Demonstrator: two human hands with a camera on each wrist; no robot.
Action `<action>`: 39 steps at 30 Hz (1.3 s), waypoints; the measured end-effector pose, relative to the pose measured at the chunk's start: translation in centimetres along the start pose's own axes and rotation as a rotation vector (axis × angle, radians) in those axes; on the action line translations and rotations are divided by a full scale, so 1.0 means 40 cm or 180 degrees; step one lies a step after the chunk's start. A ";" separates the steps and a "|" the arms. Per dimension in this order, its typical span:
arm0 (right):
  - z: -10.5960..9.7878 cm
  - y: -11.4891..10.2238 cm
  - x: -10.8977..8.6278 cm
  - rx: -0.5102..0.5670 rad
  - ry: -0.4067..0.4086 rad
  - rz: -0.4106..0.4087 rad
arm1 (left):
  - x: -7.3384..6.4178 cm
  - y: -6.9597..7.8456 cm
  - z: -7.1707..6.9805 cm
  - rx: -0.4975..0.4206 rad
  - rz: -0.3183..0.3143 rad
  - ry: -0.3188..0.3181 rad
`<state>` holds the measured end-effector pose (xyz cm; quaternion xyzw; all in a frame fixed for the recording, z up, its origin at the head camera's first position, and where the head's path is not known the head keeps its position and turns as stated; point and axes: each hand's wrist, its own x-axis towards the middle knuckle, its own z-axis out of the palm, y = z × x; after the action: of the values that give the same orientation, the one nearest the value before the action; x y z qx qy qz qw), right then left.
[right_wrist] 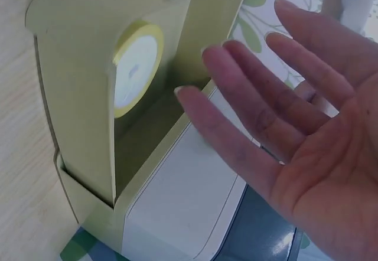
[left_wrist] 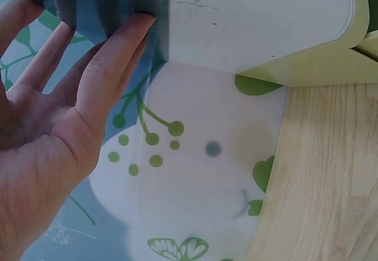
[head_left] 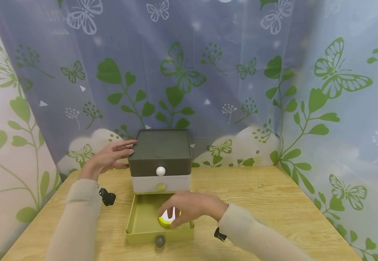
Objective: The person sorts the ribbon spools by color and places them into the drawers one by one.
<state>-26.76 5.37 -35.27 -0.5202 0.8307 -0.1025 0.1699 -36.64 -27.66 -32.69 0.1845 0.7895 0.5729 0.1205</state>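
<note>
A small stacked drawer box (head_left: 163,145) stands on the table, with a dark green top tier, a white middle one and a yellow-green bottom drawer (head_left: 141,217) pulled out. Inside that drawer lies a round white disc with a yellow rim (right_wrist: 139,66). My right hand (head_left: 192,204) hovers over the drawer, fingers spread, and partly covers the disc in the head view. In the right wrist view its fingertips are apart from the disc, with nothing held. My left hand (head_left: 110,156) rests straight fingers against the left side of the dark tier.
The wooden table (head_left: 241,203) extends to both sides of the box. Behind it and along the sides hangs a curtain (head_left: 228,108) printed with butterflies and leaves. A grey knob (head_left: 160,241) sticks out from the front of the pulled-out drawer.
</note>
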 end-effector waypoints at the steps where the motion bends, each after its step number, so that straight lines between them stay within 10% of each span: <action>1: 0.002 -0.003 -0.003 0.0019 0.0003 -0.0006 | 0.000 0.000 0.000 -0.0003 -0.0002 0.0003; 26: 0.182 -0.070 0.013 -0.0823 0.0881 0.0184 | -0.003 0.003 0.002 -0.0009 -0.0006 0.0023; 39: 0.237 -0.063 0.032 -0.0545 0.1187 0.0052 | -0.003 -0.001 0.002 0.0022 0.0006 0.0041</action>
<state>-21.49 3.19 -43.35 -0.4981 0.8576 -0.1245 -0.0308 -36.50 -27.64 -32.76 0.1819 0.7920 0.5715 0.1143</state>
